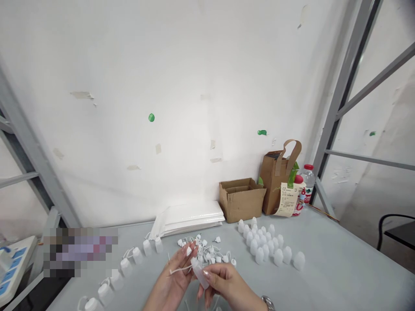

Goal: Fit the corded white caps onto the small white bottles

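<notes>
My right hand (227, 283) pinches a small translucent white bottle (200, 276), tilted with its narrower end toward my left hand (175, 276). The left palm is turned up with its fingers curled, and a small white cap-like piece (188, 251) sits at the fingertips. A white cord (180, 271) crosses the left palm beside the bottle's upper end; where it attaches is hidden. Just behind my hands lies a loose pile of small white pieces with cords (212, 255). To the left, a slanting row of white bottles with cord loops (126, 267) stands upright.
On the right stand several egg-shaped translucent white shells (259, 242). Along the wall are a stack of white flat packs (188, 218), an open cardboard box (243, 201), a brown paper bag (272, 185) and a red-capped bottle (308, 177). A power strip (16, 270) lies far left.
</notes>
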### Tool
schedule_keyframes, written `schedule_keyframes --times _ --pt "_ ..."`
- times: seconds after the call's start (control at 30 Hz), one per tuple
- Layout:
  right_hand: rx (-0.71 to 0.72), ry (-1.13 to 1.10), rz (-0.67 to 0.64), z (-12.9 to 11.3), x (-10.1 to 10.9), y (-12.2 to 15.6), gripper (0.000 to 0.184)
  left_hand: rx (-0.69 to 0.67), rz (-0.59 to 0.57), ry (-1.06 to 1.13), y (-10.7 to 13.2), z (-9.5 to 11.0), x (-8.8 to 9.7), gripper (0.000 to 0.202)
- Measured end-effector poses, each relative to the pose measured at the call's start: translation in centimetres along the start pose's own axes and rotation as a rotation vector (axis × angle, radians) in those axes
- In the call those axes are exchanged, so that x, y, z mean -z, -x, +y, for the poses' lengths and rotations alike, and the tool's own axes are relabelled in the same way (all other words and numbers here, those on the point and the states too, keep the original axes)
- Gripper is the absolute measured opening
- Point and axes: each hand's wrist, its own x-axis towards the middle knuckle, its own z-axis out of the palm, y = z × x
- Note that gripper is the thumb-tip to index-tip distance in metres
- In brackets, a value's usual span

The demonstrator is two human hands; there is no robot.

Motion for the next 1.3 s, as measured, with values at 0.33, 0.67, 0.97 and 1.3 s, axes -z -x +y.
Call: schedule_keyframes --times 0.33,0.67,0.97,1.3 --pt "0.027 0.050 0.002 -0.3 -0.1 0.1 0.053 0.003 -0.083 -0.014 -0.3 -0.5 0.4 0.009" --pt "0.023 0.079 0.025 -0.2 -0.2 0.0 0.054 -0.025 -0.094 -0.069 0.3 -0.3 0.0 0.010" --pt "0.045 0.085 0.105 0.2 -0.3 0.0 0.050 -0.121 -0.132 -0.166 0.9 -0.1 -0.6 0.017" --pt "0.092 0.175 0.269 1.6 -0.1 -0.2 0.043 -0.200 -0.100 -0.244 0.9 -0.3 -0.9 0.025"
